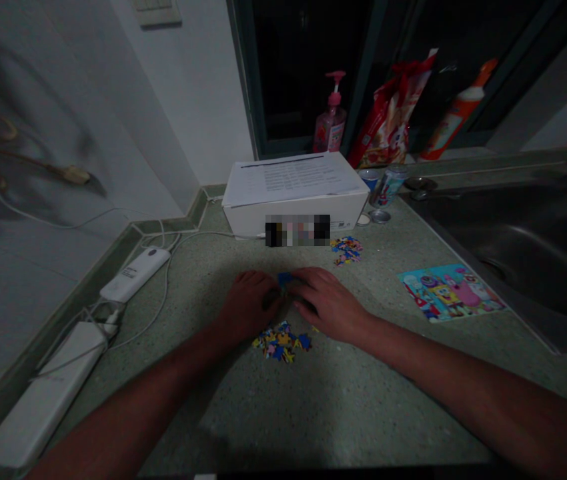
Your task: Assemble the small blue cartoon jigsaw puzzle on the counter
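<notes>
Head view: small blue jigsaw piece (283,279) between both hands, mostly hidden, its long axis and direction impossible to make out. Left hand (248,305) and right hand (328,301) palm-down, fingers curled inward and meeting over the piece, mid-bench (343,413); any pinch unclear in the dim light. Loose pile of jigsaw pieces (281,342) just below the hands, toward the near edge. Right forearm (483,380) cut off by the frame.

place: home kitchen | steel sink (508,253) | speckled counter (343,413) | pump soap bottle (331,123)
</notes>
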{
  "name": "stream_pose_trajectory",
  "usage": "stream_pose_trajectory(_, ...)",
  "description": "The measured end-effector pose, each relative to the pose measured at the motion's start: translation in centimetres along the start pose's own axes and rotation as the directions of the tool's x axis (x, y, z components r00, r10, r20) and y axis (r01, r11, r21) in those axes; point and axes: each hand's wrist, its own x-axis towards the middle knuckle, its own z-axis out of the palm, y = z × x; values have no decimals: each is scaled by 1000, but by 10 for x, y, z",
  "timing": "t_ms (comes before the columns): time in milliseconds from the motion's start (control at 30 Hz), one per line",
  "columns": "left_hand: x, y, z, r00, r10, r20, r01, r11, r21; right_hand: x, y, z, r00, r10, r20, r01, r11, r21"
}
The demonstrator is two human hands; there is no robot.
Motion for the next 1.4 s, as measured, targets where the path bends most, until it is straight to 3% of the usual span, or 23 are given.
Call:
stream_pose_trajectory(967, 0, 1, -3, 1000, -1, -7, 0, 1000, -31, 0, 0, 0, 1000, -9, -11, 9, 1000, 5)
stream_pose_trajectory(1167, 2, -5, -4, 983, -158, -94, 151, 985, -81, 0, 4, 0, 986, 96, -134, -87, 994, 70)
stream_pose_trajectory(1400, 7, -14, 0, 940, -312, -136, 285, 940, -186, 1, 15, 4, 926, 160, -341, -111, 981, 158)
